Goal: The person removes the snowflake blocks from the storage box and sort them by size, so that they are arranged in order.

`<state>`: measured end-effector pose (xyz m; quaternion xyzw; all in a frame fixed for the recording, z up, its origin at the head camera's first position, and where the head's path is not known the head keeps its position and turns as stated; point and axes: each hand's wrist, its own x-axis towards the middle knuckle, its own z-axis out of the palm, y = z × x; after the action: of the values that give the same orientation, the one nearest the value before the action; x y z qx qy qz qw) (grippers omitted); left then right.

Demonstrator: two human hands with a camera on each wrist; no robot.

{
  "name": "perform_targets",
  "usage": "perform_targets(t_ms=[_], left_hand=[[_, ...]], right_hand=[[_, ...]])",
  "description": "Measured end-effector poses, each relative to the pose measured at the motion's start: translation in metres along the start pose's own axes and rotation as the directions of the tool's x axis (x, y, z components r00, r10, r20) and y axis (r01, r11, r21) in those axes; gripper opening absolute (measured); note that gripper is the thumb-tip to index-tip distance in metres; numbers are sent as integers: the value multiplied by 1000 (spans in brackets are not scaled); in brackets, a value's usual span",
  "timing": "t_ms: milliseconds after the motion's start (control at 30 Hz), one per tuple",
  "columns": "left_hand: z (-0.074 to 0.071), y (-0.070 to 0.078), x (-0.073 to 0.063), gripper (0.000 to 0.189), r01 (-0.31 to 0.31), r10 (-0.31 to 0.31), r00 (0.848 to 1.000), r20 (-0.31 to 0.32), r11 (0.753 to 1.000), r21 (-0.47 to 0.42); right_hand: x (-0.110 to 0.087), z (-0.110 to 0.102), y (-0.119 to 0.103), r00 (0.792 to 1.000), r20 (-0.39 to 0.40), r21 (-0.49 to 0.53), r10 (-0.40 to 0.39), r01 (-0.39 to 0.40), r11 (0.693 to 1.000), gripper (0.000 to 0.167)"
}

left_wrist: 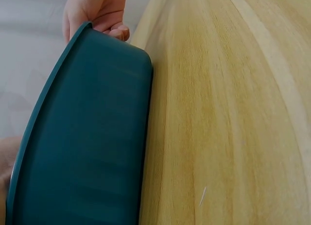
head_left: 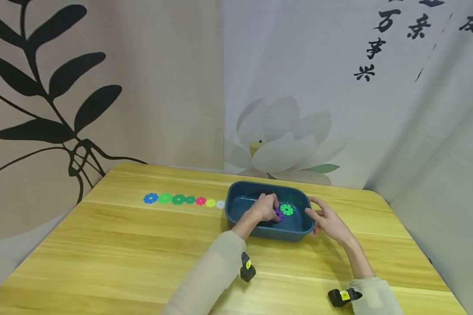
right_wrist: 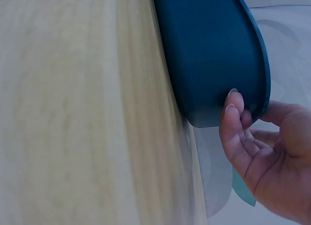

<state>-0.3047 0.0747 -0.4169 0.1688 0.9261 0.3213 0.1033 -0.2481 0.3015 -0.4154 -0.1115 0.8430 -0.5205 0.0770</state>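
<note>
A dark teal plastic basin [head_left: 236, 214] stands on the table. My left hand [head_left: 263, 208] reaches over its near wall, and the curled fingers and thumb pinch a purple notched plastic disc [head_left: 280, 215] inside. Just right of that lies a green disc [head_left: 287, 209] on the basin floor. At the basin's right end my right hand [head_left: 328, 222] grips the rim; the right wrist view shows the fingertips [right_wrist: 233, 101] against the outer wall. From the left wrist, the basin's outer wall [left_wrist: 92, 123] hides most of the left hand.
Left of the basin runs a row of notched discs, from a blue disc [head_left: 150, 198] through several greens, a pink disc [head_left: 201, 201] and a yellow disc [head_left: 210, 203] to a white disc [head_left: 220, 204] close by the basin. A printed curtain [head_left: 181, 87] hangs behind the wooden table [head_left: 114, 245].
</note>
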Motion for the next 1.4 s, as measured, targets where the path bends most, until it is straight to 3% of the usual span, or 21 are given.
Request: perform_targets(t_ms=[100, 200, 400, 533, 800, 1167, 1267, 1400], left_hand=[[-1, -1, -2, 28, -9, 9, 1000, -22, 999, -37], [-4, -3, -4, 18, -58, 54, 997, -56, 995, -83], [-14, -6, -13, 16, -149, 119, 984, -133, 958, -246], [-24, -9, -19, 15, -166, 109, 977, -183, 928, -332], [-47, -28, -29, 17, -223, 107, 949, -296, 892, -394], [-84, -54, -53, 20, -218, 41, 944, -326, 822, -526], [-93, -64, -58, 21, -220, 30, 940, -340, 815, -537], [-104, -84, -63, 23, -207, 5, 934, -357, 823, -528]], right_hand=[[0, 0, -1, 1000, 0, -7, 1, -1, 1000, 61], [0, 1, -1, 1000, 1, -9, 2, -2, 1000, 62], [0, 1, -2, 1000, 1, -3, 6, -6, 1000, 63], [0, 1, -2, 1000, -1, -7, 8, -8, 1000, 63], [-1, 0, -1, 1000, 5, 13, 3, -3, 1000, 63], [-1, 0, 0, 1000, -3, 18, 15, -15, 1000, 64], [-1, -1, 0, 1000, -6, 15, 18, -18, 1000, 64], [-1, -1, 0, 1000, -7, 18, 20, -19, 1000, 64]])
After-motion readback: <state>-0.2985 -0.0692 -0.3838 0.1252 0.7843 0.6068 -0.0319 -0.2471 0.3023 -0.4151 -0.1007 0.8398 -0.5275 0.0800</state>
